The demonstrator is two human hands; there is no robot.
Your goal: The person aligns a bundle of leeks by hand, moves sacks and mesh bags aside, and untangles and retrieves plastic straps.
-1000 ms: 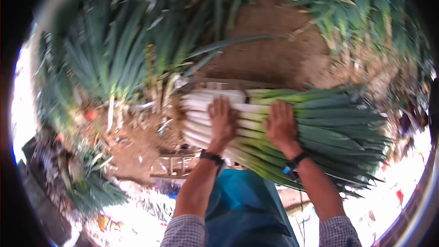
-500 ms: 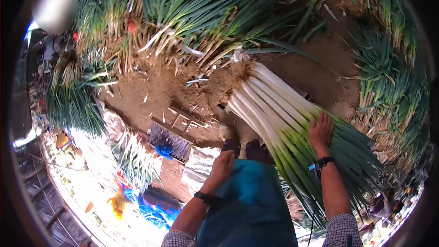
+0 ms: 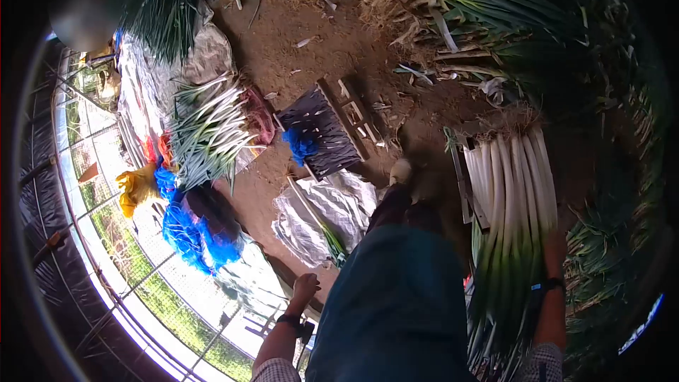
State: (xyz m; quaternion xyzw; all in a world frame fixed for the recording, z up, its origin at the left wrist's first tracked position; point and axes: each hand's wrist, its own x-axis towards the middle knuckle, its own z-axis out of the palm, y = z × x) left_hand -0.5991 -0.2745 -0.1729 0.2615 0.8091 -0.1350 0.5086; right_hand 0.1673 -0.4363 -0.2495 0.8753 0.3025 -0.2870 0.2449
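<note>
A thick bundle of leeks (image 3: pixel 513 191) lies at the right, roots up and green leaves trailing down toward me. My right hand (image 3: pixel 555 247) is closed against the bundle's right edge, where the white stems turn green; shadow obscures its fingers. To the left of my teal apron (image 3: pixel 396 297), my left hand (image 3: pixel 306 288) hangs loosely curled with nothing visible in it. Near it, a single leek (image 3: pixel 318 219) rests on a crumpled silvery sheet (image 3: pixel 290 223).
A dark slatted stand (image 3: pixel 325 141) holding blue twine (image 3: pixel 300 143) sits on the dirt floor beside a small wooden frame (image 3: pixel 359 112). More leeks (image 3: pixel 212 127) lie at left, near blue plastic (image 3: pixel 191 230). A leek pile (image 3: pixel 488 10) spreads across the upper right.
The view has swung toward the left, showing more of the netted side wall. The leek bundle now points straight up and down. My left hand has moved out from the apron's edge.
</note>
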